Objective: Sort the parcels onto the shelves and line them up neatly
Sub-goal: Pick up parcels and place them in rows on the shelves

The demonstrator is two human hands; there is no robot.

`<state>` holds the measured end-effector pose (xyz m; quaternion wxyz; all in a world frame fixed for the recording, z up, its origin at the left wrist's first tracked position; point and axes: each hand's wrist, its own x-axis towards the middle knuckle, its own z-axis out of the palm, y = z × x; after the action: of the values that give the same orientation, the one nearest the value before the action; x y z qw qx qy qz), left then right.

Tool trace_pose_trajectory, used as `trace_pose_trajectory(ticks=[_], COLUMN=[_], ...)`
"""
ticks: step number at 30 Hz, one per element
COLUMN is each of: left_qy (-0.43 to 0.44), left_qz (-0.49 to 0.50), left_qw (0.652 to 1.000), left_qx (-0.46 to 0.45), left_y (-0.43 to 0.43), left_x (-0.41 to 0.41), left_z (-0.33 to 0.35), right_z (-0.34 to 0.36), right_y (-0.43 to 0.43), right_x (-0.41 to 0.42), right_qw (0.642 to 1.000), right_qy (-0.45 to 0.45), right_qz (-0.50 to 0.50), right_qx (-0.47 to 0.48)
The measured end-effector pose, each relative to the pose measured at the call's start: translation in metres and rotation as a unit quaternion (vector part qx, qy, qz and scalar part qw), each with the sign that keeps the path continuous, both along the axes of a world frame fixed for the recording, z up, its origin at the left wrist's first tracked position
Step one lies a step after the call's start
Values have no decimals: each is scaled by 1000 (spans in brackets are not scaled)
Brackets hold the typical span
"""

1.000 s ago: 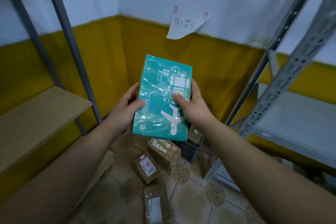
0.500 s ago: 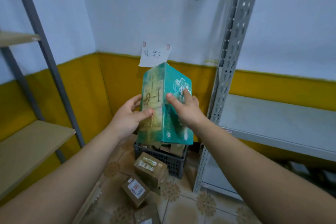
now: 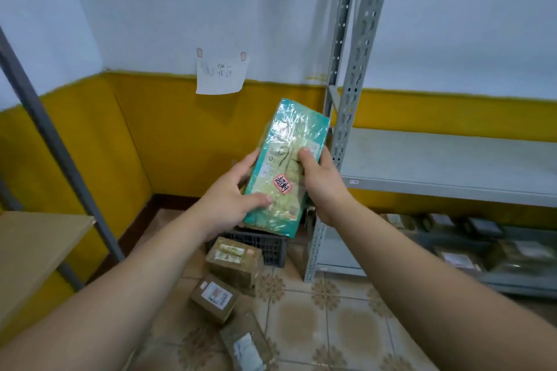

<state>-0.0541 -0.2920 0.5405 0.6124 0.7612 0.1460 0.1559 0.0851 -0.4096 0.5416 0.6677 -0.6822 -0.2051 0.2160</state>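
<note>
The teal parcel (image 3: pixel 280 166) (plastic-wrapped, red sticker facing up) is held tilted in mid-air, just left of the front post of the grey shelf (image 3: pixel 452 159) — the left hand (image 3: pixel 229 193) grasps its lower left edge, the right hand (image 3: pixel 324 187) its right edge, thumbs on top.

The middle shelf (image 3: pixel 452 159) offers open room right of the perforated post (image 3: pixel 354 117); the lower shelf (image 3: pixel 512 288) seems crowded with blurred parcels (image 3: pixel 458 259).

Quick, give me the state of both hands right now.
Left hand: grips the left edge of the teal plastic-wrapped rectangular parcel.
Right hand: grips the parcel's right edge.
</note>
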Motion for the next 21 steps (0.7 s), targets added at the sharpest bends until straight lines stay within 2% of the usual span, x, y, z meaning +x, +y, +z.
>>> trace_pose_trajectory(ticks=[8, 13, 16, 18, 21], left_qy=[36, 66, 68, 52, 24], left_qz=[-91, -192, -242, -240, -174], left_qw=[994, 979, 968, 969, 984], left_qx=[-45, 13, 13, 4, 32], left_y=[-75, -161, -228, -268, -340], left_x=[66, 134, 181, 210, 260], left_z=[-9, -1, 1, -1, -8], right_z=[-2, 3, 2, -1, -13], right_y=[-117, -233, -315, -361, -437], right_x=[42, 93, 121, 136, 161], right_qw=[992, 969, 950, 936, 908], right_qy=[-5, 3, 1, 8, 18], right_qz=[-125, -245, -310, -351, -418], right_qx=[-15, -18, -29, -33, -26])
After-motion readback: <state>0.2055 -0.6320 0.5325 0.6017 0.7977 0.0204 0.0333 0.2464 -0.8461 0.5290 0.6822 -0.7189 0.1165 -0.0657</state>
